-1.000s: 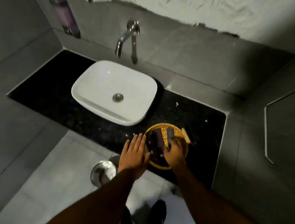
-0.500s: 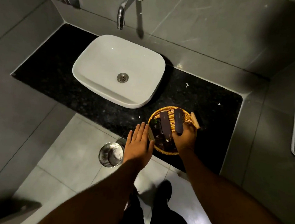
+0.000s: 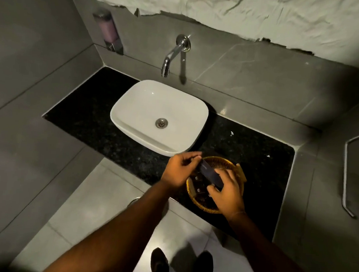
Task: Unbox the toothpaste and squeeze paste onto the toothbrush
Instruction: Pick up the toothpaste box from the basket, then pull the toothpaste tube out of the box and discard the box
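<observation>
A slim dark box (image 3: 210, 174) is held tilted just above a round wicker basket (image 3: 219, 161) on the black counter. My right hand (image 3: 229, 192) grips the box's near end. My left hand (image 3: 181, 168) pinches its far end with the fingertips. Several other dark packets (image 3: 199, 189) lie in the basket under the box, partly hidden by my hands. I cannot make out a toothbrush.
A white basin (image 3: 142, 103) sits on the black counter (image 3: 86, 107) left of the basket, under a chrome wall tap (image 3: 172, 56). A soap dispenser (image 3: 108, 31) hangs on the wall at left. A metal rail (image 3: 346, 170) runs along the right wall.
My right hand has lifted the dark box out of the basket. My left hand moved from the counter edge to the box's far end. The camera tilted up.
</observation>
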